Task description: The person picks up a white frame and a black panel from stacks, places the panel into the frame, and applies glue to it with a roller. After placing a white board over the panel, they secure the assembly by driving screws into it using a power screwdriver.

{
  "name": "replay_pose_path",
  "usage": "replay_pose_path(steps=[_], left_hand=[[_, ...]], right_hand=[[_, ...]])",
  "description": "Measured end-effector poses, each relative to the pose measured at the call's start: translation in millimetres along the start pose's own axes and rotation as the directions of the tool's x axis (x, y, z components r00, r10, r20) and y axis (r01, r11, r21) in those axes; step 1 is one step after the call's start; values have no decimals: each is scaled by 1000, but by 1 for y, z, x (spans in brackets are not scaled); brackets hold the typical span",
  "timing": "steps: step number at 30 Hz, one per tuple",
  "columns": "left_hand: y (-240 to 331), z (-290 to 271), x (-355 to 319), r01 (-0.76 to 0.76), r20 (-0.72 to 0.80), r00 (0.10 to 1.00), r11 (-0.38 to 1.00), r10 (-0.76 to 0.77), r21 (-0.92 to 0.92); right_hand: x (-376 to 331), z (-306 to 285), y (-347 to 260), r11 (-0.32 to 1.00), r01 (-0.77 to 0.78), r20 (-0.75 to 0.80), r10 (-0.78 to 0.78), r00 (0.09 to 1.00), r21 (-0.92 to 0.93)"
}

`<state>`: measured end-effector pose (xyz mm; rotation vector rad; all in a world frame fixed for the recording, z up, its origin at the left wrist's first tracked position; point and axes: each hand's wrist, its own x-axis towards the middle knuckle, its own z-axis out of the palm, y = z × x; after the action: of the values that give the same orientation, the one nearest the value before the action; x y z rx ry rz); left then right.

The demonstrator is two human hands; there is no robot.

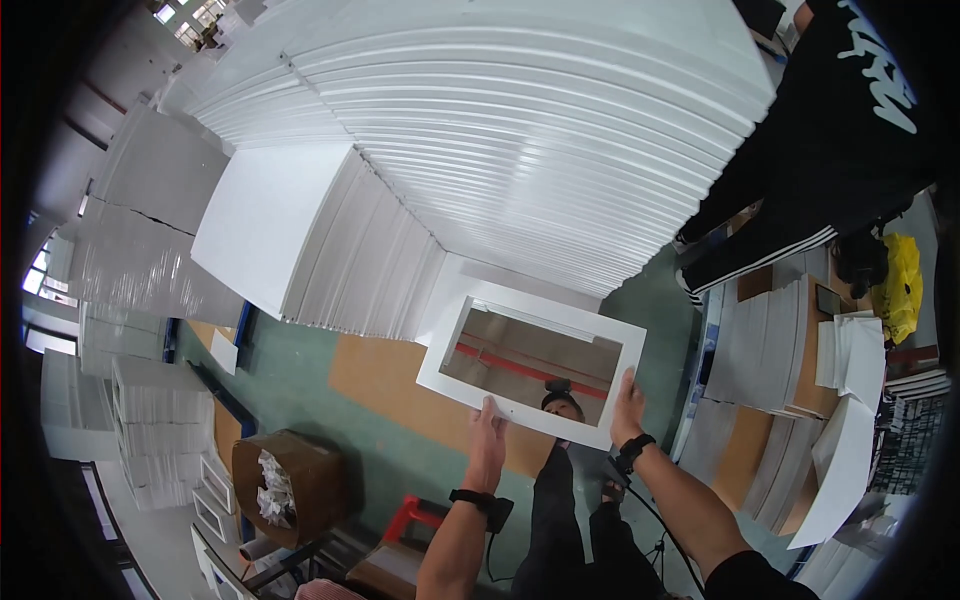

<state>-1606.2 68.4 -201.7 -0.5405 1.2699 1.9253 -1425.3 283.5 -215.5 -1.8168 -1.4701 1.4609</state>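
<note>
A rectangular mirror (520,362) in a wide white frame (440,383) is held up in front of me, tilted, and its glass reflects a red pipe and part of me. My left hand (486,442) grips the frame's lower edge, with the thumb on its front and the other fingers mostly hidden behind. At the frame's right side my right hand (628,410) is closed round the edge, its thumb pointing up along the frame. Each wrist wears a black band. Just beyond the mirror rises a tall stack of white panels (520,150).
A shorter white stack (370,240) adjoins the tall one. At lower left stands an open cardboard box (335,480) with crumpled white material, near a red stool (412,515). On the right are stacked boards (760,340), a yellow bag (902,285) and a person in black (820,140).
</note>
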Motion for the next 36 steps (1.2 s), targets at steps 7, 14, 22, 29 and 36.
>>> replay_pose_path(steps=[7, 14, 22, 29, 36], left_hand=[[23, -17, 104, 27, -36, 999, 998, -25, 50], [36, -15, 139, 27, 6, 1000, 999, -27, 31], [38, 23, 136, 1, -173, 985, 992, 21, 128], [43, -4, 144, -88, -175, 967, 884, 188, 460], [35, -4, 156, -26, 59, 998, 940, 6, 340]], right_hand=[[54, 93, 13, 998, 37, -84, -42, 996, -59], [62, 126, -1, 1000, 3, -81, -5, 997, -31], [84, 127, 16, 991, -53, -49, 47, 998, -125], [55, 156, 0, 887, 186, 23, -195, 981, -422], [66, 128, -23, 940, 93, 181, -33, 983, -329]])
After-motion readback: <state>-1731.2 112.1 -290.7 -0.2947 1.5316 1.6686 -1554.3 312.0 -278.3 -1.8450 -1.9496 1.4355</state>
